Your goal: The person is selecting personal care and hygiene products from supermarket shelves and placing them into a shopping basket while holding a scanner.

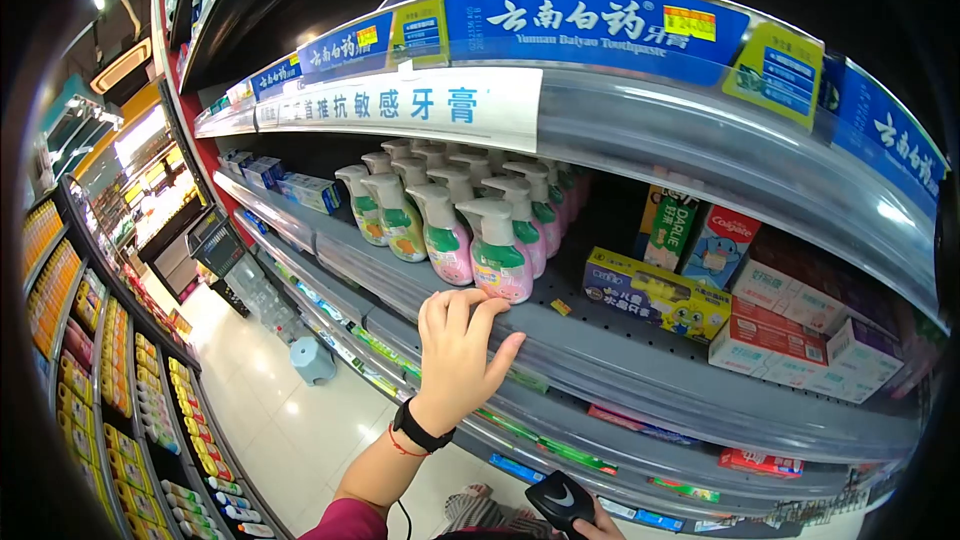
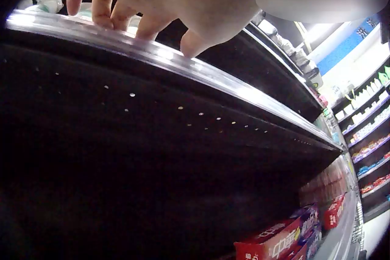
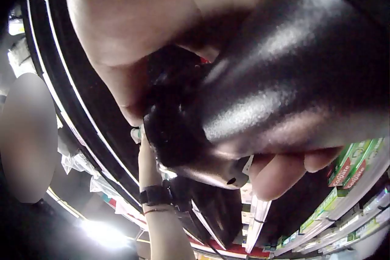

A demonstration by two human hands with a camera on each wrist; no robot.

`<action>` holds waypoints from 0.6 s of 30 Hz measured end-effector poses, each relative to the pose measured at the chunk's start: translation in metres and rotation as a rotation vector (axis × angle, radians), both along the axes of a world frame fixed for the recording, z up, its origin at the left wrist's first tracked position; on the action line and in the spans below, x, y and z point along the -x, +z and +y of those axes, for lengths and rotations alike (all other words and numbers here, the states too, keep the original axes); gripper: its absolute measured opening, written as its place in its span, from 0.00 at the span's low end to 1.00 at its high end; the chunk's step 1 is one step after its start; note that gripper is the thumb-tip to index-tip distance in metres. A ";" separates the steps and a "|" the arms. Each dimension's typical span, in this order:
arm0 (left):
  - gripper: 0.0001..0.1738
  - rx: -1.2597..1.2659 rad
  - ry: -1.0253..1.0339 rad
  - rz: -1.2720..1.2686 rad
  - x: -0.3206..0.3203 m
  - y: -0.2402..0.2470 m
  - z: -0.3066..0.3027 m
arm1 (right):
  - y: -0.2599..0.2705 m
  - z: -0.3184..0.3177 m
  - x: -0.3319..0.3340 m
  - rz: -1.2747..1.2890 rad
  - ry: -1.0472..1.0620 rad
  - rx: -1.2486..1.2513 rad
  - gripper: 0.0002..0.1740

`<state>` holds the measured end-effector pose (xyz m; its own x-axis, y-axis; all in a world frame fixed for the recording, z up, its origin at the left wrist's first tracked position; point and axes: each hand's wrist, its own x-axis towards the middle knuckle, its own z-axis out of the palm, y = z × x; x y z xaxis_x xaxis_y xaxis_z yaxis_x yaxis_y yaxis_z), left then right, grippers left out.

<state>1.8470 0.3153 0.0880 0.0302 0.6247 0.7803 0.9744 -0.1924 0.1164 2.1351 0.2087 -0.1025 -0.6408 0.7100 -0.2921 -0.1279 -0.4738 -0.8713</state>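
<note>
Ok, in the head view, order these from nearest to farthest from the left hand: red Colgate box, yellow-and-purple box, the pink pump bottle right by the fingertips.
From the left hand:
1. Pink pump bottle: right at the fingertips.
2. Yellow-and-purple box: farther right on the shelf.
3. Red Colgate box: right again, standing behind the second.

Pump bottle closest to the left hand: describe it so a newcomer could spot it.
Below the white banner with blue characters stands a cluster of pump bottles. The bottle stands in the front row, close to the left hand. Its left neighbour is pink and green too, but this one ends the row at right.
</note>
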 end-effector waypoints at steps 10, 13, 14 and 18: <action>0.21 0.021 -0.030 -0.216 0.050 -0.042 -0.075 | -0.020 -0.001 0.044 -0.023 0.119 0.031 0.33; 0.19 0.152 0.055 -0.304 0.080 -0.080 -0.123 | -0.008 0.008 0.072 -0.084 0.255 0.076 0.29; 0.18 0.225 0.131 -0.301 0.090 -0.089 -0.144 | -0.009 0.009 0.084 -0.103 0.288 0.089 0.29; 0.18 0.305 0.395 -0.399 0.136 -0.119 -0.236 | -0.018 0.007 0.152 -0.171 0.446 0.145 0.28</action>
<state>1.7113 0.0789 -0.0309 -0.5039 0.7250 0.4696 0.8356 0.2715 0.4775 1.9830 0.2157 -0.1209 -0.8072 0.3215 -0.4950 0.2539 -0.5680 -0.7829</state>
